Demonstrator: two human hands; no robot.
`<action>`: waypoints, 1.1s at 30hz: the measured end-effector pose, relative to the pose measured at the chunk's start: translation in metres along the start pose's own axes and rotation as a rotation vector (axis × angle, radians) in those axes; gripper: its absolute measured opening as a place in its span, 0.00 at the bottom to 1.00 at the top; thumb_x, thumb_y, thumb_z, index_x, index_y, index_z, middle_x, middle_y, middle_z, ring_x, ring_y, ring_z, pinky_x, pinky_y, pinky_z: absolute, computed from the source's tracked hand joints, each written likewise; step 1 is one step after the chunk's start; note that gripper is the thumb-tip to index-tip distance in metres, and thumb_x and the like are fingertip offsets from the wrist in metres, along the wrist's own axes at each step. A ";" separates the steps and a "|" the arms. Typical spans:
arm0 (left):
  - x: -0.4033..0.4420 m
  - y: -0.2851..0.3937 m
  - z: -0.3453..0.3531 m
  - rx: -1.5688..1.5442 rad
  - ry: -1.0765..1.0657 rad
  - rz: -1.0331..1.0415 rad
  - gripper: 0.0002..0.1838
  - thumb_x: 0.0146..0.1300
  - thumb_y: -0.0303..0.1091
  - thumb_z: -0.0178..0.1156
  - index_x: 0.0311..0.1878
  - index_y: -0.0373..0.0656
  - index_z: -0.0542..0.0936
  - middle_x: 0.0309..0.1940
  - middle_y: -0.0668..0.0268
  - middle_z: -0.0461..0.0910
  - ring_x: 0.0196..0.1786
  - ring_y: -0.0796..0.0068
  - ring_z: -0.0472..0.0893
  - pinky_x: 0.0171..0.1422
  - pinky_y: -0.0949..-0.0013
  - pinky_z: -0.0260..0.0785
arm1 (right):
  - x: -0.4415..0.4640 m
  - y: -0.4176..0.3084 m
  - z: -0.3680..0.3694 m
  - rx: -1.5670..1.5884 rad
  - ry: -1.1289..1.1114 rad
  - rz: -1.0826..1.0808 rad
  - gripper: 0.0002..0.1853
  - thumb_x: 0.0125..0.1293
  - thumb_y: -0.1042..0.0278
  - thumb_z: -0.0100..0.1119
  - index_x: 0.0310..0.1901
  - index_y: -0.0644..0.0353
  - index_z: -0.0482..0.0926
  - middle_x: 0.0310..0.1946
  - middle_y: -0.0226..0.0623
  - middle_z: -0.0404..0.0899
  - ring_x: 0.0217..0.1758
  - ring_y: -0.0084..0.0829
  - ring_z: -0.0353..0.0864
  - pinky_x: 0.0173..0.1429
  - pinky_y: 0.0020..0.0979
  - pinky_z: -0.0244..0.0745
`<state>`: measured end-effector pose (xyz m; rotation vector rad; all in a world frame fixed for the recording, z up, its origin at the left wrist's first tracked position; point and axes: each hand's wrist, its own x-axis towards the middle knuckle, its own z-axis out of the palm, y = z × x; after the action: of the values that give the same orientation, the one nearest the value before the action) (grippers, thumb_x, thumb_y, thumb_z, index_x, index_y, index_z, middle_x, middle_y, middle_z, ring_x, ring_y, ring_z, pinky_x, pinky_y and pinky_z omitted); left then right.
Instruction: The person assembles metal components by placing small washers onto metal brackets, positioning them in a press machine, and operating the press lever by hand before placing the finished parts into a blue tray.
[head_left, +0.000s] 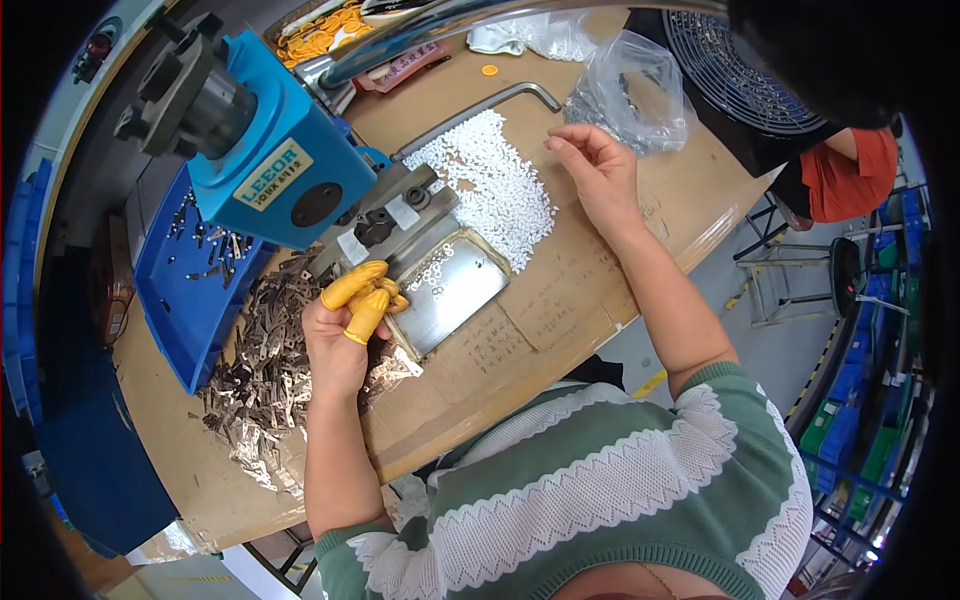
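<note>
My left hand [345, 325], with yellow finger cots on its fingers, is closed in front of the tooling [385, 225] of a blue bench press [290, 150]. Whatever those fingers may hold is hidden. Just right of them lies a shiny metal tray [450, 290] with several small white rings at its upper end. My right hand [600, 180] is raised beyond a heap of small white parts [505, 185], thumb and forefinger pinched together. Anything between its fingertips is too small to name. A pile of thin metal strips [265, 350] spreads beside and below my left hand.
A blue tray [190, 290] holding small metal pieces stands at the left. A bent metal bar [480, 108] extends behind the white heap. Beyond are a clear plastic bag [640, 90] and a black fan [740, 65]. Another person's red clothing [850, 180] shows at the right.
</note>
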<state>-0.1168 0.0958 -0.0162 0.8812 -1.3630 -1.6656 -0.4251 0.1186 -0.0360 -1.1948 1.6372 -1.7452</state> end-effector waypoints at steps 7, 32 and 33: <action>-0.001 0.002 0.002 -0.006 0.017 -0.005 0.13 0.60 0.25 0.58 0.48 0.35 0.77 0.35 0.62 0.80 0.32 0.79 0.79 0.28 0.83 0.66 | 0.005 -0.026 -0.011 -0.650 -0.312 -0.049 0.06 0.56 0.70 0.60 0.34 0.60 0.82 0.32 0.39 0.81 0.32 0.34 0.80 0.39 0.29 0.74; -0.006 0.031 0.013 -0.058 0.116 -0.127 0.29 0.51 0.18 0.61 0.59 0.33 0.67 0.31 0.64 0.80 0.29 0.82 0.79 0.28 0.82 0.69 | -0.040 -0.089 0.081 -0.239 -0.655 -0.444 0.04 0.57 0.75 0.59 0.34 0.62 0.77 0.28 0.39 0.77 0.31 0.34 0.77 0.35 0.29 0.71; -0.007 0.032 0.013 -0.050 0.110 -0.124 0.30 0.51 0.18 0.61 0.59 0.33 0.67 0.31 0.64 0.80 0.29 0.82 0.79 0.28 0.81 0.70 | -0.042 -0.092 0.086 -0.270 -0.682 -0.499 0.04 0.56 0.75 0.59 0.33 0.61 0.76 0.27 0.38 0.76 0.31 0.35 0.76 0.35 0.30 0.70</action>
<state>-0.1205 0.1040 0.0180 1.0307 -1.2080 -1.7106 -0.3111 0.1220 0.0327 -2.1743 1.2324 -1.1434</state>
